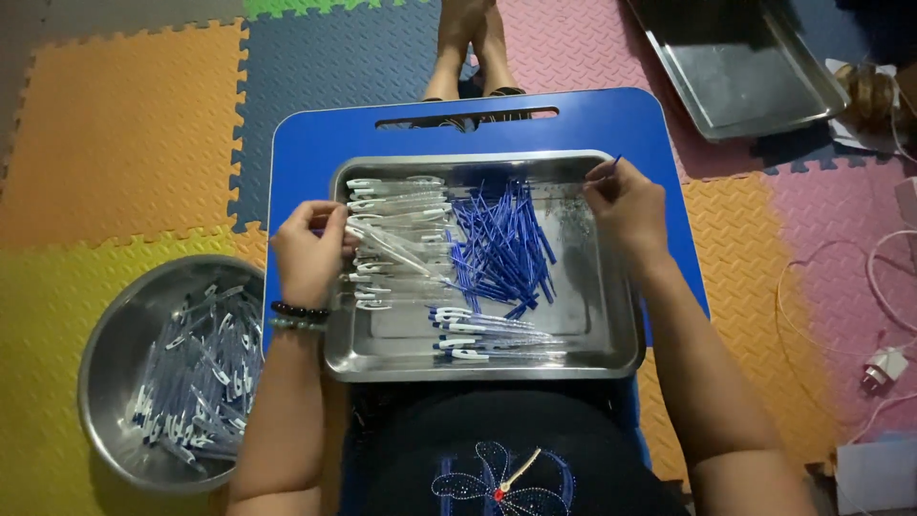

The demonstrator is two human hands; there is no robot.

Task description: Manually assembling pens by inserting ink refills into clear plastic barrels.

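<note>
Fingers (604, 172) of the right hand (626, 205) pinch a thin blue pen refill (615, 163) above the steel tray (611, 325); left hand (310, 250) grips a clear pen barrel (382, 244); both look light, slippery, best held mid-shaft.

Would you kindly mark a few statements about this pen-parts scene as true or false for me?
1. The right hand pinches a thin blue refill. True.
2. The left hand rests in the round bowl. False: it is at the clear pen barrels in the rectangular tray.
3. The loose blue refills lie in the tray's middle. True.
4. The tray sits on a red board. False: the board is blue.
5. The second tray, upper right, is full of pens. False: it looks empty.
</note>
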